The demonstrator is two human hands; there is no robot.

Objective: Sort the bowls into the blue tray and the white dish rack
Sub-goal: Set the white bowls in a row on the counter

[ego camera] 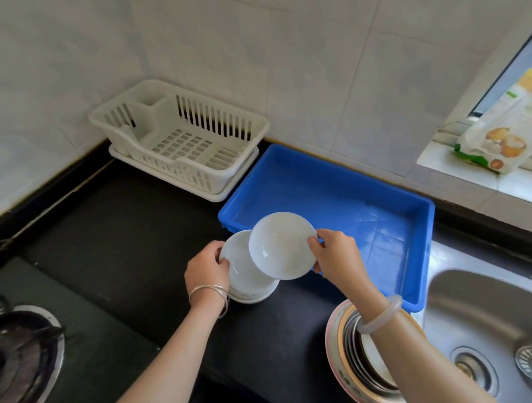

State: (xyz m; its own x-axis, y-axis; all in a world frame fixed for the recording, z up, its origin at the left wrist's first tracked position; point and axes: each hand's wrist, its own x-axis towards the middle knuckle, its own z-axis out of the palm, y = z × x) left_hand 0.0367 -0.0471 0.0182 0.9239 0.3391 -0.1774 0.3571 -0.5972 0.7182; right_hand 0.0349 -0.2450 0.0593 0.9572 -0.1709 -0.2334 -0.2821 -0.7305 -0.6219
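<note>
My right hand (335,254) pinches the rim of a small white bowl (282,246), lifted and tilted above the near left corner of the blue tray (374,194). Just left of it, a stack of white bowls (245,272) rests on the black counter, and my left hand (206,270) grips its left rim. The blue tray holds nothing. The white dish rack (183,137) stands in the far corner behind the tray, with nothing in it. A second stack of metal and patterned bowls (361,363) sits near me, partly under my right forearm.
A gas burner (14,369) lies at the left on the black counter (123,252). A steel sink (515,331) fills the lower right. A food packet (510,127) leans on the window sill at the right. Tiled walls close the back.
</note>
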